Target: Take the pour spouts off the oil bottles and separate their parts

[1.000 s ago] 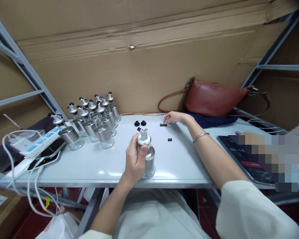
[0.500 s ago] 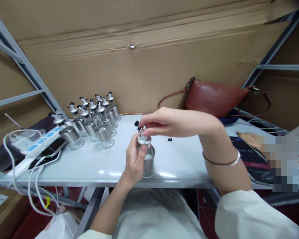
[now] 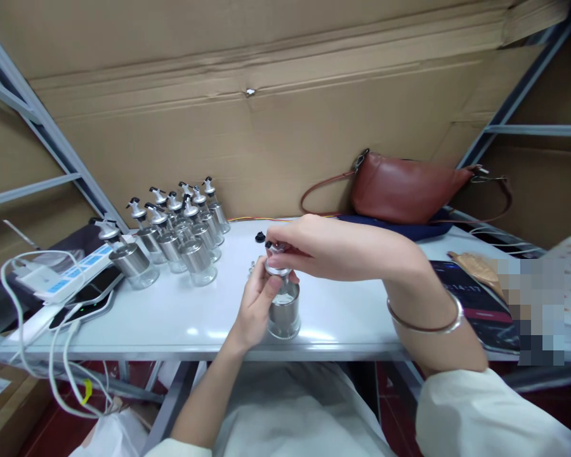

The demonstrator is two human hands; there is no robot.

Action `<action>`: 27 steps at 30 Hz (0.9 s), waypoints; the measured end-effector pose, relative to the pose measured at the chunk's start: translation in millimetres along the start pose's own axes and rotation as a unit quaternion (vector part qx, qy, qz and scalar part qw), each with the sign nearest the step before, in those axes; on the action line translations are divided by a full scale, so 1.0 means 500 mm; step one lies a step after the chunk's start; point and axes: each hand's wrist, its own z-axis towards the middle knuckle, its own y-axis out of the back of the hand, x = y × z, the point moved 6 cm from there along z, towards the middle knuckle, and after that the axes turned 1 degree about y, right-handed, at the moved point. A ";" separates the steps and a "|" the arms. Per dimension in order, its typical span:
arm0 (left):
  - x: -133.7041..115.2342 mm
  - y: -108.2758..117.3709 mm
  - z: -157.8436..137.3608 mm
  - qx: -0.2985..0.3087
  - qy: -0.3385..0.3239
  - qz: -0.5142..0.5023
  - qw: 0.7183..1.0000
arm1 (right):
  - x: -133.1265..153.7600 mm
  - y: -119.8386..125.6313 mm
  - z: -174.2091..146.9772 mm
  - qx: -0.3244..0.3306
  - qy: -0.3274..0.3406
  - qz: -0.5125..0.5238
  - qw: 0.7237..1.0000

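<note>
An oil dispenser bottle (image 3: 284, 312) with a steel sleeve and glass base stands upright near the table's front edge. My left hand (image 3: 257, 298) is closed around its neck, just under the silver cap. From above, my right hand (image 3: 299, 244) grips the pour spout (image 3: 276, 246) on top with bent fingers, hiding much of it. A small black part (image 3: 260, 237) lies on the table behind the bottle. Small clear pieces (image 3: 252, 266) show partly beside my left hand.
Several similar bottles (image 3: 198, 260) with spouts stand at the left. Beside them are a power strip (image 3: 83, 266), cables and a phone (image 3: 98, 282). A brown handbag (image 3: 404, 187) rests at the back right; a dark tablet-like screen (image 3: 476, 311) lies at the right. Cardboard (image 3: 247, 146) backs the table.
My right hand has come down slightly and to the right, and now covers more of the spout and the table behind it. The bottle has straightened a little.
</note>
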 end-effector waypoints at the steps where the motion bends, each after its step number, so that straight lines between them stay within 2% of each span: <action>1: 0.001 -0.001 -0.001 -0.006 -0.005 0.011 1.000 | 0.000 -0.001 0.000 -0.003 -0.001 -0.012 1.000; 4: 0.001 -0.003 -0.005 -0.027 -0.030 0.043 0.998 | 0.004 -0.003 -0.002 -0.023 0.005 -0.074 0.997; 8: -0.004 -0.005 -0.011 -0.056 -0.075 0.056 0.994 | 0.025 0.001 -0.016 -0.087 0.027 -0.183 0.979; 13: -0.011 0.001 -0.013 -0.092 -0.094 0.075 0.988 | 0.055 0.003 -0.037 -0.143 0.063 -0.231 0.960; 16: -0.014 0.004 -0.012 -0.110 -0.081 0.080 0.987 | 0.062 0.008 -0.039 -0.156 0.057 -0.229 0.959; 20: -0.015 0.002 -0.009 -0.107 -0.058 0.067 0.990 | 0.059 0.013 -0.027 -0.140 0.042 -0.202 0.968; 27: -0.011 -0.003 -0.004 -0.069 -0.067 0.018 0.995 | 0.030 0.018 0.001 -0.104 0.062 -0.070 0.990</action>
